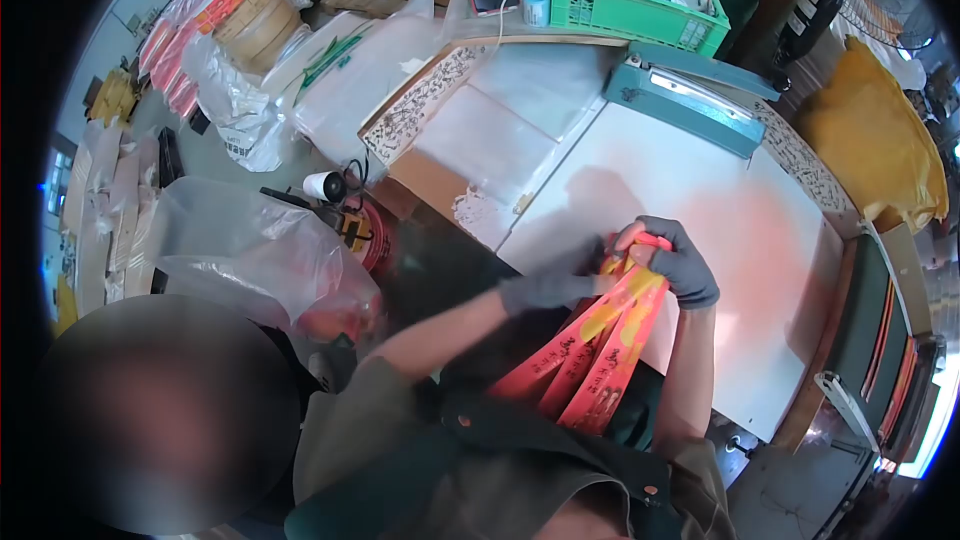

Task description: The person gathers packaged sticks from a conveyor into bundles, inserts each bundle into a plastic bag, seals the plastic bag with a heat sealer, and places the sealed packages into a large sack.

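Several long red strips, printed with yellow patches and black characters, hang in a bundle from my hands down toward my lap. My right hand, in a grey fingerless glove, is closed around their gathered upper end, with thumb and fingertips pinching it. From the other side my left hand, gloved the same way, grips the bundle just below that end. Some of its fingers are slightly blurred and partly hidden by the strips. Both hands are over the near edge of a white work surface.
A grey-green metal sealing bar lies across the table's back. Behind it stands a green crate with assorted items. Clear plastic bags are at left, near a small white camera. Another person's blurred head is at lower left.
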The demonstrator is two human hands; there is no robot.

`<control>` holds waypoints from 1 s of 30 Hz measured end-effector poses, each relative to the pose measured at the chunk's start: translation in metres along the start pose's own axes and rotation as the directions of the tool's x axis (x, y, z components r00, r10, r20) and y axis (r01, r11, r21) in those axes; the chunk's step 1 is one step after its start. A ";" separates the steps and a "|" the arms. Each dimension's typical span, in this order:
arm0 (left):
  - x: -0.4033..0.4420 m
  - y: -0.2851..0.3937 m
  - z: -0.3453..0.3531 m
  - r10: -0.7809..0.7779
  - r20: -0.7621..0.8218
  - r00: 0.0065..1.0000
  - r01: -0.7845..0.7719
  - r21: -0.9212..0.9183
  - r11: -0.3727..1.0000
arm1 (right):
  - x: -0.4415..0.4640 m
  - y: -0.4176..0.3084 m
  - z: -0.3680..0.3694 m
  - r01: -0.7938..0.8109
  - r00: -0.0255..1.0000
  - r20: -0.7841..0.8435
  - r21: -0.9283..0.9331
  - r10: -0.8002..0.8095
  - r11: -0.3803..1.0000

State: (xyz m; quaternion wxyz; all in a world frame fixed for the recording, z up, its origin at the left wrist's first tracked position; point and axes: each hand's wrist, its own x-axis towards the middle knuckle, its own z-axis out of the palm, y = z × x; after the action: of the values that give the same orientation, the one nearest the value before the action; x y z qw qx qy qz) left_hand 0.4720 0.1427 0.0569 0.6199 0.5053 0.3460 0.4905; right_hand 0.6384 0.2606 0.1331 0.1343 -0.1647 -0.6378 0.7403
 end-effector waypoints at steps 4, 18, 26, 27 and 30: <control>-0.017 0.032 -0.149 0.194 -0.389 0.901 0.036 0.512 0.858 | 0.017 0.006 0.002 0.038 0.997 0.070 0.002 -0.038 0.999; -0.005 0.052 -0.244 0.320 -0.643 0.696 0.143 0.561 0.816 | 0.022 0.008 0.003 -0.034 0.999 0.010 0.001 0.034 0.999; -0.002 0.039 -0.029 0.450 -0.407 0.795 -0.209 0.512 0.833 | 0.023 0.024 -0.002 0.013 0.999 -0.033 -0.063 -0.015 0.998; -0.005 0.036 -0.019 0.561 -0.285 0.777 -0.209 0.724 0.657 | 0.024 0.026 -0.003 0.024 0.997 -0.065 -0.088 -0.030 0.996; -0.015 0.045 -0.024 0.248 -0.455 0.855 -0.225 0.105 0.969 | 0.011 0.013 0.007 -0.045 0.985 -0.167 -0.060 0.034 0.997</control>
State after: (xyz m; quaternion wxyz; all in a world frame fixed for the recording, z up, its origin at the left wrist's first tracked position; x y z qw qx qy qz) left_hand 0.4341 0.1360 0.0935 0.4419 0.4266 0.4310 0.6611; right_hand 0.6251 0.2566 0.1209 0.1668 -0.2426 -0.6442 0.7059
